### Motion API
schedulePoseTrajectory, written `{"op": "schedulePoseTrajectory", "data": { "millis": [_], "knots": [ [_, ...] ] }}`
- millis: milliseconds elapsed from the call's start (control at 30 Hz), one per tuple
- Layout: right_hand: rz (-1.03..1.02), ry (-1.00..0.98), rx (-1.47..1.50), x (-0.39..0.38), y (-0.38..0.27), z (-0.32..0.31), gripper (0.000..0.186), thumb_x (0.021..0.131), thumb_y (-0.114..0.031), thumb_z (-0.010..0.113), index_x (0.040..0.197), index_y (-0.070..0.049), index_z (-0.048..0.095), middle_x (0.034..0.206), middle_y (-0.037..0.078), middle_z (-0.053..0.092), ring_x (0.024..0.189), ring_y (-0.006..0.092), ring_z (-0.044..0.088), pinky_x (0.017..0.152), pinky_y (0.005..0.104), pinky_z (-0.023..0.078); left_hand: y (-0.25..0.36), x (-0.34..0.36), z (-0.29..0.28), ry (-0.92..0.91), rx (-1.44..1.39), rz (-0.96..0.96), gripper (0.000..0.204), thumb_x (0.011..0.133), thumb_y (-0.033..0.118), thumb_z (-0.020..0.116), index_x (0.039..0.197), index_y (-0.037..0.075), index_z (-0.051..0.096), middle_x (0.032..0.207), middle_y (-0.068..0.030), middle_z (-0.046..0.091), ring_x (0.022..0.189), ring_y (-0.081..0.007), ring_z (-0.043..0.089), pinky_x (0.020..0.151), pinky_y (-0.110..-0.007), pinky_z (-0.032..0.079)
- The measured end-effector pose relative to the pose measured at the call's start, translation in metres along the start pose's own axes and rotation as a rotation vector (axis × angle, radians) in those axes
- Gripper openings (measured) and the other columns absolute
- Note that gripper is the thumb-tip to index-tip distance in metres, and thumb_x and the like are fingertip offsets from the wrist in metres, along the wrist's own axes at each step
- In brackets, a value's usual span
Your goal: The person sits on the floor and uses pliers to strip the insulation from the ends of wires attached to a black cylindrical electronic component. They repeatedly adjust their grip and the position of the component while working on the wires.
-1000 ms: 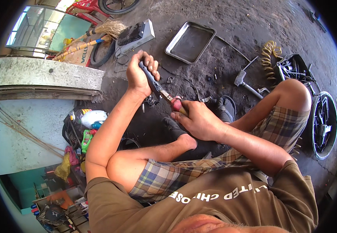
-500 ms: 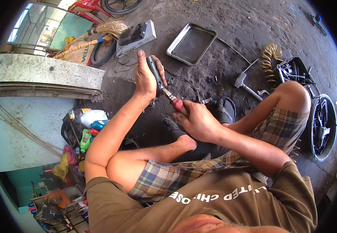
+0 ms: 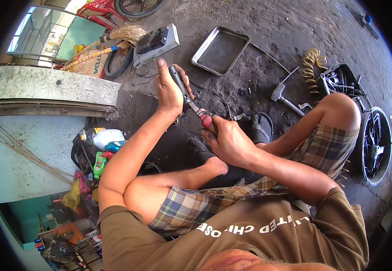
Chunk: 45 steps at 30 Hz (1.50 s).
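My left hand (image 3: 171, 92) cradles a tool with a long dark handle (image 3: 178, 79), thumb raised beside it and fingers curled round its far side. The tool's metal end (image 3: 195, 107) slants down to a reddish-pink piece (image 3: 207, 122) on a handle that my right hand (image 3: 232, 142) grips, its fingers wrapped round it. Exactly how the two pieces join is too small to tell. Both hands are held above my sandaled feet (image 3: 261, 128).
On the dirty floor lie a metal tray (image 3: 220, 68), a grey box (image 3: 171, 47), a hammer (image 3: 278, 92), a coiled hose (image 3: 311, 72), a tool box (image 3: 340, 83) and a basin (image 3: 367, 178) of parts. Bottles (image 3: 108, 137) stand at left beside a concrete ledge (image 3: 33, 86).
My left hand has loosened from a closed fist, its thumb now lifted off the dark handle, and has shifted slightly right. My right hand keeps its grip with little movement.
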State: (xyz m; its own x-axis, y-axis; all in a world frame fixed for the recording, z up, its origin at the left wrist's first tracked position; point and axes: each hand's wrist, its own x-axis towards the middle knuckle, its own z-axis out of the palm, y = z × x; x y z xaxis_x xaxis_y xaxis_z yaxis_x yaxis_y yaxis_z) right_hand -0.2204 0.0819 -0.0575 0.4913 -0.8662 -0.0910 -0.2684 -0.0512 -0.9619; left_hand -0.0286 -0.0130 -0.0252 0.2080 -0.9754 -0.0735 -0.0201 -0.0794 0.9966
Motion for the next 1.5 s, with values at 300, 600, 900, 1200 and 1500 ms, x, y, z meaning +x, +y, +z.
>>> {"op": "schedulePoseTrajectory", "data": {
  "millis": [300,600,900,1200,1500],
  "knots": [
    [0.063,-0.181,0.179,0.009,-0.001,-0.008,0.037,0.103,-0.031,0.069,0.1,0.005,0.064,0.072,0.013,0.067,0.066,0.0239,0.069,0.065,0.042,0.055,-0.006,0.009,-0.017,-0.161,-0.263,-0.113,0.076,0.103,0.08,0.032,0.078,0.01,0.048,0.062,-0.0038,0.046,0.047,-0.0168,0.052,0.041,-0.034,0.05],
    [0.272,-0.407,0.649,0.012,-0.007,-0.018,0.028,0.104,-0.024,0.069,0.117,0.0,0.063,0.087,0.006,0.067,0.079,0.017,0.069,0.069,0.036,0.056,-0.007,0.009,-0.031,-0.233,-0.168,-0.079,0.072,0.104,0.078,0.034,0.09,0.01,0.052,0.074,-0.0033,0.052,0.061,-0.014,0.056,0.049,-0.031,0.054],
    [0.298,-0.549,1.325,0.008,-0.018,-0.029,0.048,0.106,-0.018,0.06,0.149,0.0,0.049,0.13,0.02,0.069,0.116,0.0305,0.072,0.096,0.0468,0.061,-0.007,0.003,-0.025,-0.266,-0.146,0.008,0.07,0.106,0.075,0.037,0.092,0.008,0.054,0.077,-0.0031,0.05,0.067,-0.016,0.052,0.058,-0.029,0.041],
    [0.305,-0.618,1.386,0.007,-0.022,-0.031,0.036,0.109,-0.022,0.054,0.14,-0.002,0.055,0.129,0.02,0.07,0.116,0.0314,0.072,0.098,0.0522,0.06,-0.003,0.001,-0.021,-0.3,-0.092,0.155,0.069,0.106,0.075,0.035,0.096,0.008,0.049,0.08,-0.005,0.05,0.065,-0.0157,0.054,0.055,-0.029,0.048],
    [0.366,-0.64,1.463,0.004,-0.02,-0.03,0.038,0.112,-0.034,0.053,0.133,-0.003,0.06,0.124,0.019,0.071,0.116,0.0329,0.072,0.095,0.0533,0.061,-0.003,-0.004,-0.021,-0.328,-0.053,0.343,0.068,0.106,0.074,0.034,0.097,0.007,0.045,0.084,-0.0062,0.045,0.062,-0.0163,0.054,0.05,-0.035,0.057]
  ]
}}
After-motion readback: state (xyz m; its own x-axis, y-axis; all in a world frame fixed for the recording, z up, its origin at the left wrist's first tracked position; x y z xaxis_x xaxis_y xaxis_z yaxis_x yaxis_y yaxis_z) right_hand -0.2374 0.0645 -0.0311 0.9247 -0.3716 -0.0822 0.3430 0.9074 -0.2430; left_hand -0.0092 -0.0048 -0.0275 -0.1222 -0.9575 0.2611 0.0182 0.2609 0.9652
